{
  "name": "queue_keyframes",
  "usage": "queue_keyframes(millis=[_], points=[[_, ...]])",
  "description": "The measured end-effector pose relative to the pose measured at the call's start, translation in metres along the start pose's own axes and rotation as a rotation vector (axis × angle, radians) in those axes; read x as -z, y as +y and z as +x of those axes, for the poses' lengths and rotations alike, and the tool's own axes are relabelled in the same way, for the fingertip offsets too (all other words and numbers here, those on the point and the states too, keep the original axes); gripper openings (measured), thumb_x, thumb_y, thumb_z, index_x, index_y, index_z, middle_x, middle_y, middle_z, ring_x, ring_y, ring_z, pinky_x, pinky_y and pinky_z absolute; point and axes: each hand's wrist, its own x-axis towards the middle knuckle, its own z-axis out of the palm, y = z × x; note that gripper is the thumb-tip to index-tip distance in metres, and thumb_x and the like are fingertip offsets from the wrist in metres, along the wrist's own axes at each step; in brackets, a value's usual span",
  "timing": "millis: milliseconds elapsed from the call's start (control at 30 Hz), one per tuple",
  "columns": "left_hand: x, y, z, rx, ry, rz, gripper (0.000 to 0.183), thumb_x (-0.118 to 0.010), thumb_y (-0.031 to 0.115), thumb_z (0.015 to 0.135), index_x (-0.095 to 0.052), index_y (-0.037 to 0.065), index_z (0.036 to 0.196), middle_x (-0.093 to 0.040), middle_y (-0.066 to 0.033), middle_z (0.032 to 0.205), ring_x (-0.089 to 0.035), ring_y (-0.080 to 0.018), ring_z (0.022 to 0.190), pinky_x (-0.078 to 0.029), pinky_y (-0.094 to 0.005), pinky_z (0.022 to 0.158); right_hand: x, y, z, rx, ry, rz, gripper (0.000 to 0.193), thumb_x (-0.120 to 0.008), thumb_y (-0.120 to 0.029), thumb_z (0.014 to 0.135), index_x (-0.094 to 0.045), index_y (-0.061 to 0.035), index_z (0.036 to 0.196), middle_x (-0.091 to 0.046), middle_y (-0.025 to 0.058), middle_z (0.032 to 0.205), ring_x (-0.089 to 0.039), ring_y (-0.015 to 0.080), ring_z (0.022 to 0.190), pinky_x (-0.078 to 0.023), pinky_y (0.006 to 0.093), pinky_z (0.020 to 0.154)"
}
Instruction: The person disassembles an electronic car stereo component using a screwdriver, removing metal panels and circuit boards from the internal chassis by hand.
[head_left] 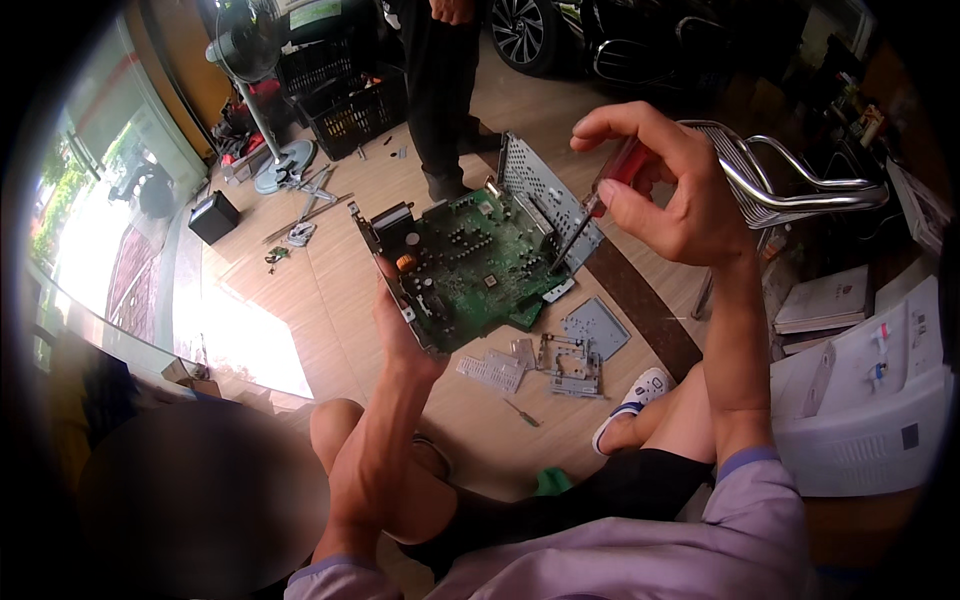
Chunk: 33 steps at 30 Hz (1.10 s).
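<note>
My left hand [405, 335] grips the near left edge of a green circuit board [470, 262], holding it tilted above the floor. A perforated metal plate [545, 185] stands up along the board's far right side. In my right hand [675, 190] is a screwdriver [622, 165] with a translucent red handle, gripped between thumb and fingers. Its shaft slants down to the right edge of the board, near the plate; whether the tip sits on a screw is too small to tell. Part of my left hand is hidden behind the board.
Metal brackets [572, 365], a flat metal plate [597, 328] and another screwdriver [522, 413] lie on the tiled floor below the board. A person [440, 90] stands beyond it. At right are a chrome chair [790, 185] and white casing [860, 400]; far left, a fan [245, 50] and black crate [355, 110].
</note>
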Motion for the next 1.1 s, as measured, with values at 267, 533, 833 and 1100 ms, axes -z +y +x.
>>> queue_keyframes(millis=[267,533,833,1100], points=[[0.000,0.001,0.003,0.080,-0.018,-0.043,0.063,-0.043,0.061,0.101,-0.055,0.009,0.135,-0.065,-0.0101,0.127,-0.065,-0.0279,0.111,-0.054,-0.0463,0.098,0.002,-0.003,0.002,-0.001,-0.075,-0.027,0.038,-0.071,-0.009,0.089,-0.059,-0.0029,0.124,-0.068,0.0078,0.100,-0.068,0.0112,0.078,-0.058,0.0250,0.070],[0.007,0.003,0.006,0.064,-0.024,-0.029,0.061,-0.048,0.059,0.100,-0.056,0.009,0.134,-0.066,-0.0095,0.124,-0.066,-0.0275,0.109,-0.055,-0.0457,0.095,-0.004,-0.003,0.005,-0.033,-0.051,0.051,0.036,-0.068,-0.011,0.092,-0.060,-0.0052,0.127,-0.067,0.0057,0.098,-0.062,0.0071,0.082,-0.055,0.0246,0.069],[0.001,0.003,0.010,0.093,0.015,-0.080,0.060,-0.049,0.058,0.100,-0.057,0.008,0.133,-0.067,-0.0104,0.121,-0.068,-0.0282,0.105,-0.057,-0.0460,0.092,-0.011,0.000,0.009,-0.212,0.094,0.121,0.037,-0.075,-0.003,0.083,-0.060,-0.0001,0.116,-0.068,0.0035,0.084,-0.063,0.0064,0.071,-0.050,0.0223,0.066],[-0.002,0.001,0.007,0.085,-0.026,-0.083,0.062,-0.050,0.059,0.099,-0.057,0.008,0.133,-0.067,-0.0111,0.121,-0.068,-0.0279,0.105,-0.057,-0.0456,0.092,-0.015,-0.013,0.014,-0.370,0.133,0.123,0.038,-0.068,-0.001,0.084,-0.059,-0.0011,0.121,-0.066,0.0031,0.086,-0.062,0.0056,0.075,-0.050,0.0223,0.069]])
